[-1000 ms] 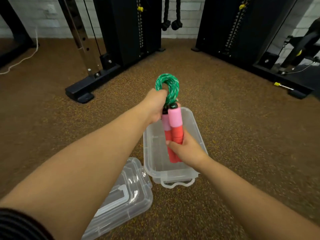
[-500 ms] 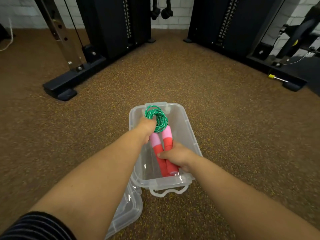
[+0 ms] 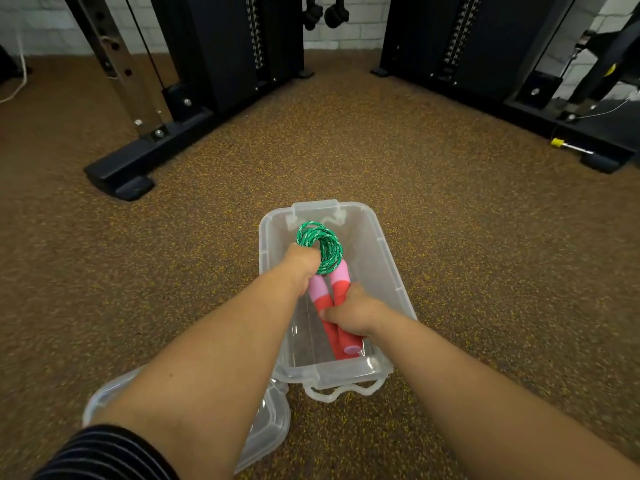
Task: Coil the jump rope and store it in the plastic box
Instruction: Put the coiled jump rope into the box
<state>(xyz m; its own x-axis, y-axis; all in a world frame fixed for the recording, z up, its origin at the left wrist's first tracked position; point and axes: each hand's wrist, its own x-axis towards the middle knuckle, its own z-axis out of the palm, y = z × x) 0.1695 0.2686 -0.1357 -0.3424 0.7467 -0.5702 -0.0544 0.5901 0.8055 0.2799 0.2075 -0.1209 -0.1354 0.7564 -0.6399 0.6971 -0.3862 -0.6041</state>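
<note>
A clear plastic box (image 3: 388, 268) stands open on the brown floor in front of me. Inside it lies the jump rope: a green and white coil (image 3: 323, 242) toward the far end, and two pink and red handles (image 3: 337, 327) side by side toward the near end. My left hand (image 3: 300, 263) grips the coil at its near edge. My right hand (image 3: 355, 311) is closed around the handles at their middle, low inside the box.
The clear lid (image 3: 268, 424) lies on the floor at the near left, partly under my left forearm. Black gym machine bases (image 3: 138, 164) stand at the far left and far right (image 3: 595, 147). Open floor surrounds the box.
Both hands have brought the coiled rope and handles down from above the box into it. The camera has tilted lower and moved closer.
</note>
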